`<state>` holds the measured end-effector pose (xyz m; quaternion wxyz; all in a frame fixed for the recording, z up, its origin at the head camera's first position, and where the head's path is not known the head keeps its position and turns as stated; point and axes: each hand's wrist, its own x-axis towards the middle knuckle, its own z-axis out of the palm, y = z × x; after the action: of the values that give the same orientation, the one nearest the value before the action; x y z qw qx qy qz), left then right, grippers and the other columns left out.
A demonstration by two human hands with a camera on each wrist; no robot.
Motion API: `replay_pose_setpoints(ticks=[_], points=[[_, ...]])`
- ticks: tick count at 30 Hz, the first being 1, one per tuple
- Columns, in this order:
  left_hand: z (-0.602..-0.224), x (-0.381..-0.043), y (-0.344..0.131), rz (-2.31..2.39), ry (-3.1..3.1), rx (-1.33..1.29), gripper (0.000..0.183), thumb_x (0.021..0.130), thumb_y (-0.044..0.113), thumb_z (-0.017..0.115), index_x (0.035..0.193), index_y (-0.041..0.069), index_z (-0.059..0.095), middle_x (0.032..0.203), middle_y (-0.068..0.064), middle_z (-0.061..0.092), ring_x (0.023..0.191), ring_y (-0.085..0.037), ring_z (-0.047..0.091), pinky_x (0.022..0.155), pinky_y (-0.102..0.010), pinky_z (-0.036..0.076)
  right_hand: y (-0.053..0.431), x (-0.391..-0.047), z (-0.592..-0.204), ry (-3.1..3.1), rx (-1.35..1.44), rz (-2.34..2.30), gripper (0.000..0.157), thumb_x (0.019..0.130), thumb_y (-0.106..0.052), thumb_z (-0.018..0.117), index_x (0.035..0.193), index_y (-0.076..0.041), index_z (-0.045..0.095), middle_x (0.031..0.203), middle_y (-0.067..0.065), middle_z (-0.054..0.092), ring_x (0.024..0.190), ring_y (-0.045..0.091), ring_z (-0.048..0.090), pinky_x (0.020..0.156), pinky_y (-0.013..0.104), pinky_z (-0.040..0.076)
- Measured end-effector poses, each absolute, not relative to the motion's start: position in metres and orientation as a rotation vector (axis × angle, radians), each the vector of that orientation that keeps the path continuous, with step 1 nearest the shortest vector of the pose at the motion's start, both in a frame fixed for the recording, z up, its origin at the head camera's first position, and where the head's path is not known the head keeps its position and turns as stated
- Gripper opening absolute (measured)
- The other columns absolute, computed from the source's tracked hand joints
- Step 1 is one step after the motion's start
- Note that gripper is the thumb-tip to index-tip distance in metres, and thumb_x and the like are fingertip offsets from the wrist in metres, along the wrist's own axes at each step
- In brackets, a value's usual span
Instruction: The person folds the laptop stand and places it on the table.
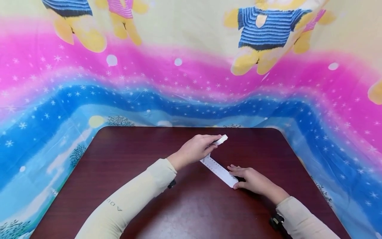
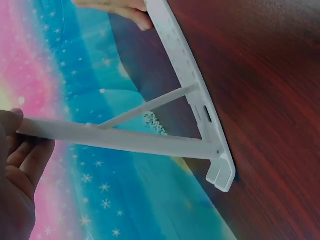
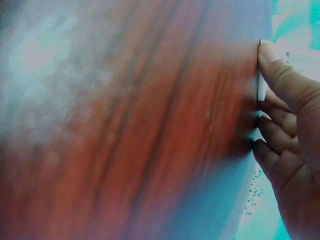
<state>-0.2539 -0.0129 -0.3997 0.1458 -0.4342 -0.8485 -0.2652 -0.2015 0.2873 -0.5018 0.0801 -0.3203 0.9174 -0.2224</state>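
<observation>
A white folding stand (image 1: 219, 171), which looks like a laptop stand, has its slotted base bar on the table and its upper arm (image 2: 125, 140) raised at an angle. In the left wrist view a thin strut (image 2: 150, 105) links the two bars, which meet at a hinge near the lipped end. My left hand (image 1: 195, 148) grips the free end of the raised arm between thumb and fingers. At the base's other end, my right hand (image 1: 253, 181) holds the bar, thumb on the near side and fingers beyond it. The right wrist view shows only a sliver of the stand by the thumb (image 3: 280, 70).
The dark red-brown wooden table (image 1: 134, 142) has rounded far corners and a glossy reflection near the front. Behind and beside it hangs a printed curtain (image 1: 179, 83) with bears, snowflakes and pink and blue bands.
</observation>
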Motion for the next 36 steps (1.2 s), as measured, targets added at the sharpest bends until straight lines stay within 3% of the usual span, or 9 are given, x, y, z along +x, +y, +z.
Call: replay_pose_setpoints(ticks=[16, 21, 28, 36], points=[[-0.411, -0.254, -0.013, -0.92, -2.34, -1.161, 0.04, 0.095, 0.007, 0.072, 0.135, 0.008, 0.068, 0.113, -0.005, 0.077, 0.09, -0.008, 0.071, 0.078, -0.02, 0.059, 0.277, -0.198, -0.507, 2.768, -0.961, -0.689, 0.062, 0.085, -0.03, 0.083, 0.14, -0.007, 0.064, 0.151, 0.006, 0.054, 0.144, 0.032, 0.044, 0.112, 0.055, 0.042], [-0.411, -0.256, -0.016, -0.989, -2.342, -1.17, 0.039, 0.094, 0.004, 0.071, 0.133, 0.007, 0.068, 0.113, -0.006, 0.077, 0.091, -0.009, 0.071, 0.078, -0.024, 0.06, 0.27, -0.194, -0.507, 2.793, -0.917, -0.698, 0.062, 0.083, -0.026, 0.085, 0.138, -0.006, 0.065, 0.151, 0.007, 0.055, 0.144, 0.033, 0.045, 0.113, 0.055, 0.04], [-0.409, -0.255, -0.021, -1.011, -2.376, -1.129, 0.036, 0.095, 0.006, 0.072, 0.131, 0.009, 0.069, 0.111, -0.005, 0.077, 0.085, -0.007, 0.07, 0.075, -0.028, 0.061, 0.257, -0.188, -0.51, 2.829, -0.915, -0.712, 0.068, 0.082, -0.034, 0.085, 0.14, -0.006, 0.063, 0.151, 0.007, 0.054, 0.142, 0.033, 0.047, 0.112, 0.053, 0.043], [-0.407, -0.256, -0.021, -1.092, -2.387, -1.119, 0.03, 0.095, 0.004, 0.071, 0.125, 0.008, 0.071, 0.111, -0.007, 0.077, 0.09, -0.011, 0.073, 0.076, -0.036, 0.063, 0.259, -0.192, -0.509, 2.745, -0.921, -0.751, 0.065, 0.085, -0.025, 0.084, 0.143, -0.008, 0.061, 0.155, 0.005, 0.051, 0.147, 0.031, 0.041, 0.116, 0.055, 0.036]])
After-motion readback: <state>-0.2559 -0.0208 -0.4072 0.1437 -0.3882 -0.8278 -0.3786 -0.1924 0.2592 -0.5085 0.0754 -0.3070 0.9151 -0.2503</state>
